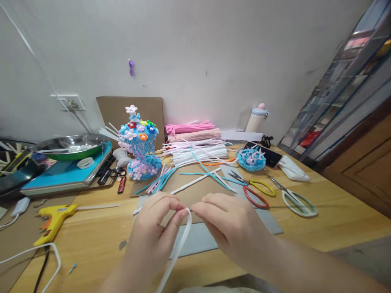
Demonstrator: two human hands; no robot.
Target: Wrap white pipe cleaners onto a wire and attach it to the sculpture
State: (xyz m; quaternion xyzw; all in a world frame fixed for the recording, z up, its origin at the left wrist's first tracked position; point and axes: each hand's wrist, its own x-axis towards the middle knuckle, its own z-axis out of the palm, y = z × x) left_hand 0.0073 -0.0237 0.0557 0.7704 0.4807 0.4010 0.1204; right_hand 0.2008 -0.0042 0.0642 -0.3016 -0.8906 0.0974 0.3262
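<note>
Between finger and thumb, my left hand (159, 224) pinches a white pipe cleaner (182, 240) near its bent top; the strip hangs down toward the bottom edge. My right hand (227, 224) is just right of that bend, its fingers pressed together around something too small to make out. Both hands are above a grey mat (198, 239) and a brown board (191, 179). Behind them lie loose blue pipe cleaners (195, 174) and white ones. A blue flower-covered ornament (140, 142) stands behind my left hand.
Red-and-yellow-handled scissors (256, 195) and pale green scissors (297, 203) lie at the right, near a blue round piece (252, 158) and a phone (269, 156). A yellow glue gun (56, 219) rests at the left. Pipe cleaner bundles (198, 152) and a bottle (256, 120) are by the wall.
</note>
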